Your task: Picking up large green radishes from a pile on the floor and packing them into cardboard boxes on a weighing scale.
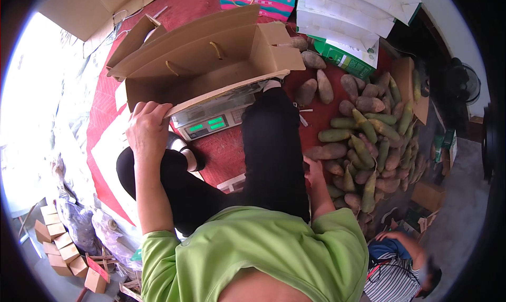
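A brown cardboard box with open flaps and rope handles sits on a digital scale with green lit displays. My left hand has its fingers curled over the box's near left rim. Beside my right knee, my right hand is low at the left edge of a heap of green radishes. Just above its fingers lies a long pinkish-grey radish; whether they touch is unclear. My leg partly hides those fingers. The inside of the box that shows holds nothing.
Dusky purplish root vegetables lie among the radishes. White and green cartons and a pink and teal box stand at the back. Small cardboard boxes are stacked lower left. Another person is at lower right. Red matting covers the floor.
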The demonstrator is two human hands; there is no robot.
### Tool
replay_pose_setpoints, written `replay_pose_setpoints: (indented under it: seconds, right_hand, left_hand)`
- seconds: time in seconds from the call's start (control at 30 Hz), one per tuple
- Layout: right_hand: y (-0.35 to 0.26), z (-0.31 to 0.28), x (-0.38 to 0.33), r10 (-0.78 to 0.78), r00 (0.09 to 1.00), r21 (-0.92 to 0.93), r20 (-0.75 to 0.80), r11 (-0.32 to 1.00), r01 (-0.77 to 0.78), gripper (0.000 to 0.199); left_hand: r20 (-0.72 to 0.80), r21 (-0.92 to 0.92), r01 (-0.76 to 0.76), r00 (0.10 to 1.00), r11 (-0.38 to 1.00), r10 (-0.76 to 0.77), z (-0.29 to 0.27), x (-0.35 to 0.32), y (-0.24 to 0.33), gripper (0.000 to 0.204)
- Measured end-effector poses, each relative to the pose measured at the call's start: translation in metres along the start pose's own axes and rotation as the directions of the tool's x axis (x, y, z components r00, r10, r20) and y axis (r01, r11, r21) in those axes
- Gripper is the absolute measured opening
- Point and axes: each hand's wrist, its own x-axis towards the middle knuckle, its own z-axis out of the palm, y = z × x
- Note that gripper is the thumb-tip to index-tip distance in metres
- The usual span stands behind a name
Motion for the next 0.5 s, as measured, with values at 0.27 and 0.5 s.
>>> replay_pose_setpoints:
  seconds: [0.27,0.5]
  right_hand:
    - [-0.182,0.076,-0.114,-0.717,0.627,-0.313,0.306,0.546,0.777,0.082]
    - [-0.292,0.182,-0.265,-0.786,0.032,-0.218,0.617,-0.132,0.967,0.074]
  left_hand:
    - [0.039,-0.046,-0.007,0.999,0.999,0.008,0.002,0.002,0.0,0.019]
    - [0.133,-0.062,0.014,0.991,0.998,-0.006,-0.001,-0.001,-0.006,0.021]
